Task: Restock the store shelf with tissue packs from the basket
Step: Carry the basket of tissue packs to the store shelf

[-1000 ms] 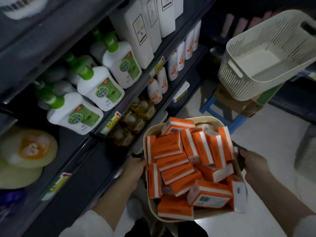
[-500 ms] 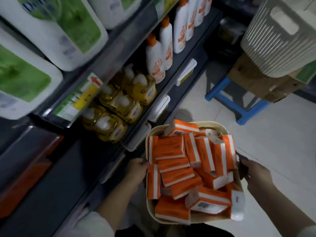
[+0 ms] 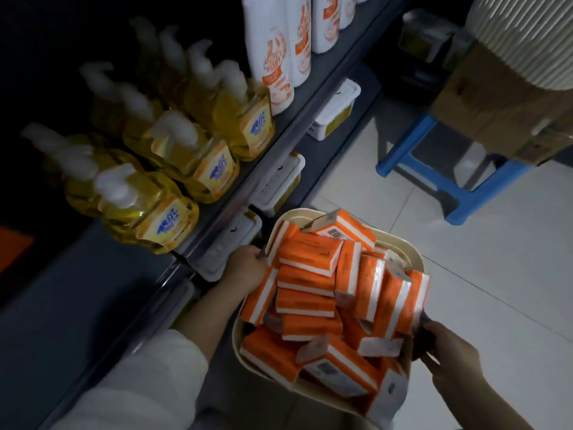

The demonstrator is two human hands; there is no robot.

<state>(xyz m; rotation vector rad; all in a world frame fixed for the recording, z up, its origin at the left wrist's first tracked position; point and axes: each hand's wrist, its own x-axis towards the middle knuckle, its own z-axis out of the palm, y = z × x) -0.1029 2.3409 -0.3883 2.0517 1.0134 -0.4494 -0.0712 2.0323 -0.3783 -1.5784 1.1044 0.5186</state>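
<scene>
2 hands hold the basket (image 3: 414, 256): the left hand (image 3: 246, 270) curls its fingers (image 3: 259, 255) over the left rim, and the right hand (image 3: 451, 358) wraps its fingers (image 3: 431, 332) round a dark handle (image 3: 423, 318) on the right side. A white sleeve (image 3: 148, 383) covers the left arm. Heaped in the cream basket are orange tissue packs (image 3: 307, 259) with white stripes; the top one shows a barcode (image 3: 333, 233), but its print is too blurred to read. Just left of the basket runs the shelf (image 3: 279, 144), holding yellow soap bottles (image 3: 173, 169) with pumps and orange-and-white labels whose blue characters cannot be made out, and behind them white bottles (image 3: 279, 57) with orange print. White tag holders (image 3: 335, 110) sit along a lower edge. On the pale tiled floor (image 3: 496, 274) beyond, a blue stool (image 3: 465, 200) carries a cardboard box (image 3: 496, 103) with a ribbed white bin (image 3: 527, 35) on top.
</scene>
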